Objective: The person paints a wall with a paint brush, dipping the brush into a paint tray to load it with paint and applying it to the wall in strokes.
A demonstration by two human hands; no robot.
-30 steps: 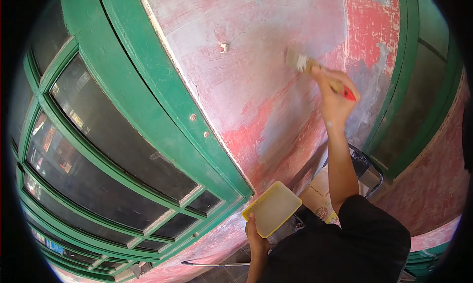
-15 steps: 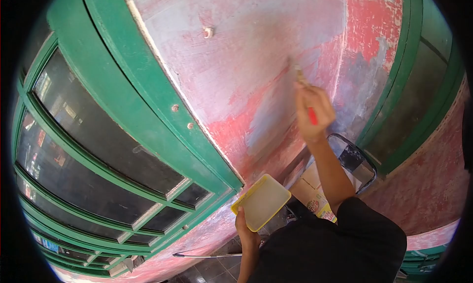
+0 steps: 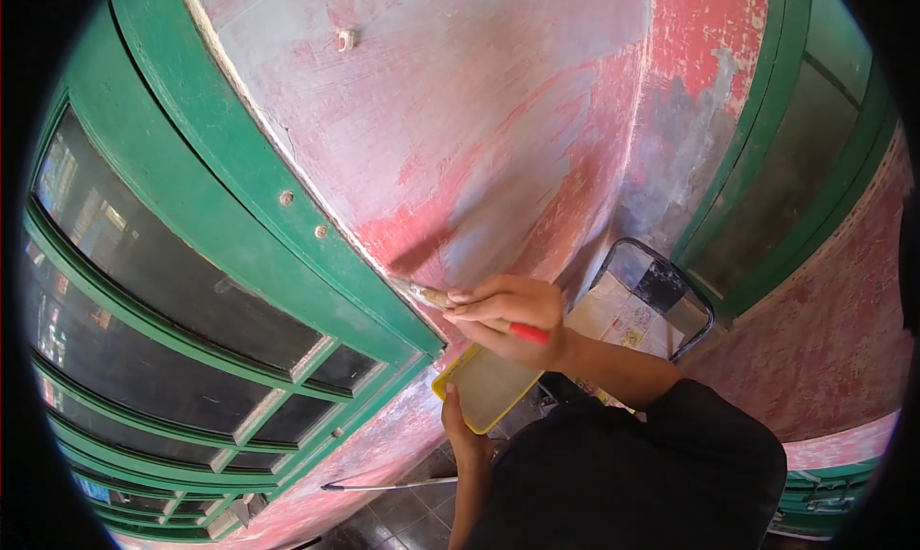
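Note:
A brush with a pale handle and red end is gripped in my right hand, its tip close to the wall's edge beside the green frame. The wall shows patchy pink, red and bluish grey. My left hand holds a yellow-rimmed shallow tray by its left edge, below my right hand. The tray looks pale inside; part of it is hidden behind my right hand.
Green window frames with dark glass fill the left side. A black-rimmed chair bearing papers and cardboard stands at the right, near another green frame. A thin pole lies low, above dark floor tiles.
My right hand has moved down and left with the brush, from the middle of the wall to near the green frame. The view has shifted slightly; my left hand still holds the tray.

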